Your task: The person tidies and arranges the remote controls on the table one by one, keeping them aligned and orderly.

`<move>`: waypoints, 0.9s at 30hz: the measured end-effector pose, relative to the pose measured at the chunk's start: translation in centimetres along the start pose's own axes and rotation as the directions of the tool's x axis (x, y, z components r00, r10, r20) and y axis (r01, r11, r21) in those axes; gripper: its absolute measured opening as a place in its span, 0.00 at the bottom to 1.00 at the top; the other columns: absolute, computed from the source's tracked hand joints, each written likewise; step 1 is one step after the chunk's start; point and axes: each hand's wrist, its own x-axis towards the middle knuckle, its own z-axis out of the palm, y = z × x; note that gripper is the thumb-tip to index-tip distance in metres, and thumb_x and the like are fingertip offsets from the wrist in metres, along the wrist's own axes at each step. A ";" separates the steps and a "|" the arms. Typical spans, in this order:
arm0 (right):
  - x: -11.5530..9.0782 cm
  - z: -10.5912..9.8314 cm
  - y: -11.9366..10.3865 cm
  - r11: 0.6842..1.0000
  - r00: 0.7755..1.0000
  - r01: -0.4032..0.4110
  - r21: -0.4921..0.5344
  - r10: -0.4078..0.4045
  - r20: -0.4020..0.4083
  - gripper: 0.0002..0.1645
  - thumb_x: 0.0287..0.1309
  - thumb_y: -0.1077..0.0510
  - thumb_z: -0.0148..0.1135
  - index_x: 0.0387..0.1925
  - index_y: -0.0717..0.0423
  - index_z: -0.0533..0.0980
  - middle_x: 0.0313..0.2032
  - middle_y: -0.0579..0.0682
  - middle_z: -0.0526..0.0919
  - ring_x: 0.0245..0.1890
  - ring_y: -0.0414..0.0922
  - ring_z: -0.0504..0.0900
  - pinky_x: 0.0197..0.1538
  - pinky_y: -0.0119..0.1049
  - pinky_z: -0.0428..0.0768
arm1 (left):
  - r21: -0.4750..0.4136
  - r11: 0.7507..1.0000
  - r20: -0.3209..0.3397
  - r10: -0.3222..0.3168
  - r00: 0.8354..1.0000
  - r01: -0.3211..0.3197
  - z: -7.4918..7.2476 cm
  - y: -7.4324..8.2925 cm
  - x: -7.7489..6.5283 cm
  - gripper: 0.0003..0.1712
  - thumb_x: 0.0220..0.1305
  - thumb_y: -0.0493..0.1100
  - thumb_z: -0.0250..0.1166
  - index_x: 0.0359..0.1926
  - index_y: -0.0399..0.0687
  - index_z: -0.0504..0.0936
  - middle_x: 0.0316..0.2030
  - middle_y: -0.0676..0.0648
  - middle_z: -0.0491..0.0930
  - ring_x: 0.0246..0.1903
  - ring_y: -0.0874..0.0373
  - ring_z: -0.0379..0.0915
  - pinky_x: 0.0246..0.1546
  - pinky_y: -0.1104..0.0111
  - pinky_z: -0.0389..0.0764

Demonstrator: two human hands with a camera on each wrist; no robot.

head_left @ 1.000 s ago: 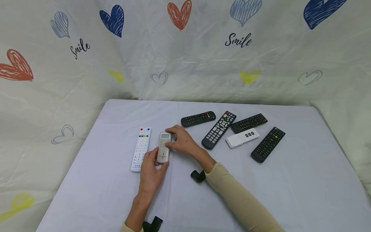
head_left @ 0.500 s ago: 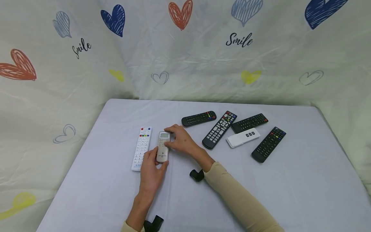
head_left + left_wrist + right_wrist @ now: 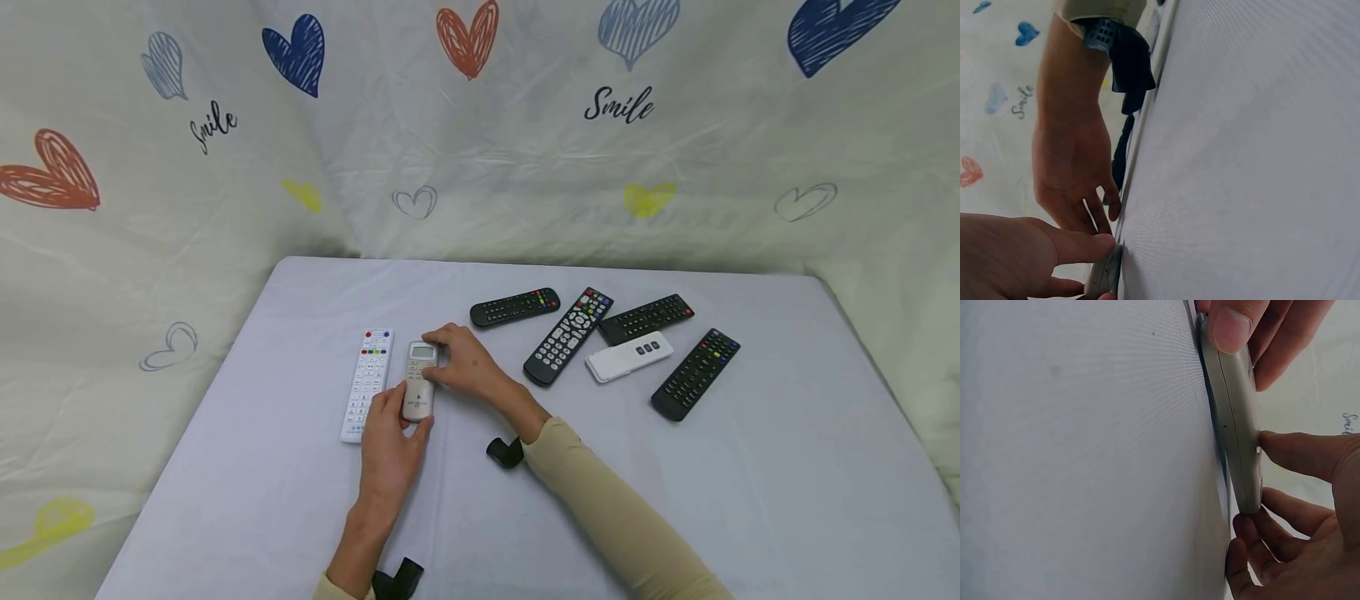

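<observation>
A small beige remote control (image 3: 417, 402) with a little grey screen at its top lies between both hands, pointing away from the body. My left hand (image 3: 391, 454) grips its lower end, thumb at the bottom edge and fingers along the left side. At the upper end, my right hand (image 3: 468, 365) pinches it, thumb on the button face and fingers at the top edge. In the right wrist view the beige remote (image 3: 1238, 425) shows edge-on, close over the tabletop. Just left of it lies a longer white remote (image 3: 369, 375), its lower right edge partly behind my left fingers.
Toward the back lies a black remote (image 3: 514, 307). Right of it are a black remote with white buttons (image 3: 567, 337), another black one (image 3: 647, 318), a white remote with few buttons (image 3: 628, 357) and a black one (image 3: 695, 374). All rest on the white-covered table (image 3: 787, 467).
Both hands have shifted the beige remote slightly left, narrowing the gap to the long white remote. Their hold looks the same, and the other remotes stay in place.
</observation>
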 end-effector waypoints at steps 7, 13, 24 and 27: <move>0.0 0.0 -0.1 1.000 1.000 -0.001 -0.011 0.001 0.011 0.35 0.59 0.57 0.76 0.67 0.58 0.77 0.61 0.57 0.81 0.62 0.52 0.78 0.67 0.47 0.78 | 0.017 1.000 -0.003 0.001 1.000 -0.001 0.0 -0.1 -0.1 0.42 0.60 0.37 0.77 0.73 0.35 0.71 0.62 0.38 0.75 0.45 0.53 0.73 0.42 0.66 0.77; 0.0 -0.1 -0.1 1.000 1.000 -0.009 -0.015 0.009 0.023 0.35 0.60 0.56 0.76 0.67 0.58 0.76 0.62 0.57 0.81 0.63 0.53 0.78 0.68 0.47 0.77 | 0.019 1.000 0.002 -0.005 1.000 0.005 0.0 -0.1 -0.1 0.42 0.60 0.38 0.77 0.73 0.36 0.70 0.63 0.38 0.74 0.45 0.52 0.72 0.43 0.65 0.78; 0.1 -0.1 -0.1 0.999 0.999 -0.016 -0.040 0.017 0.044 0.35 0.60 0.55 0.75 0.68 0.56 0.76 0.63 0.55 0.80 0.64 0.52 0.77 0.69 0.48 0.76 | 0.030 0.999 0.013 -0.013 1.000 0.013 0.0 -0.2 -0.3 0.42 0.61 0.38 0.76 0.74 0.36 0.70 0.63 0.39 0.74 0.46 0.52 0.72 0.44 0.64 0.78; 0.1 -0.1 -0.1 0.999 0.999 -0.015 -0.043 0.017 0.045 0.35 0.60 0.55 0.75 0.68 0.56 0.76 0.63 0.55 0.81 0.64 0.52 0.77 0.69 0.48 0.76 | 0.030 1.000 0.013 -0.008 1.000 0.008 -0.1 -0.2 -0.3 0.42 0.61 0.38 0.76 0.74 0.36 0.69 0.63 0.39 0.74 0.46 0.52 0.72 0.44 0.64 0.78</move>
